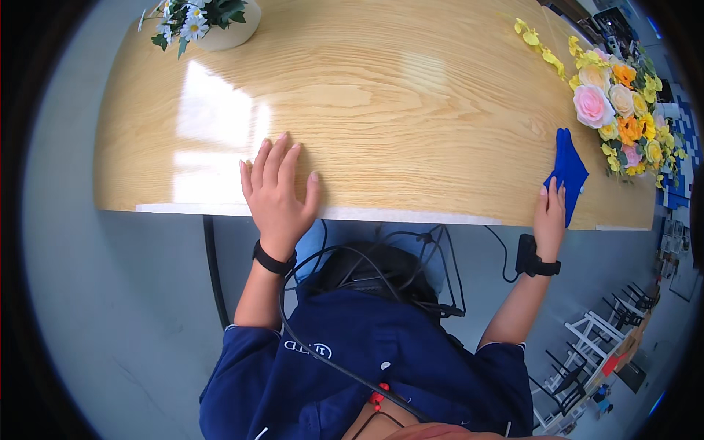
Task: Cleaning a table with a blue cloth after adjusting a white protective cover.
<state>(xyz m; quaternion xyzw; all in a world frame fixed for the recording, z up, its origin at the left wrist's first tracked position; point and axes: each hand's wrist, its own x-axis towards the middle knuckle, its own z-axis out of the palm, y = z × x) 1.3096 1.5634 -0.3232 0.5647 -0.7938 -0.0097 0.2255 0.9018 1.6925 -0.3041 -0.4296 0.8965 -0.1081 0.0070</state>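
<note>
My left hand (276, 187) lies flat on the wooden table near its front edge, fingers stretched out and thumb apart, with nothing in it. Far to the right, my right hand (550, 213) is on a folded blue cloth (569, 169), its fingers close together over the cloth's near left part. The cloth lies on the table with a narrow point toward the far side and a wider middle. Part of it is hidden under my fingers. Each wrist wears a black band, and the right one carries a small black box.
White daisies in a pale pot (231, 28) stand at the far left of the table (381, 139). A bouquet of pink, orange and yellow flowers (620, 106) stands just beyond the cloth. Black cables (352, 253) loop over my lap. Chairs (587, 341) stand at the lower right.
</note>
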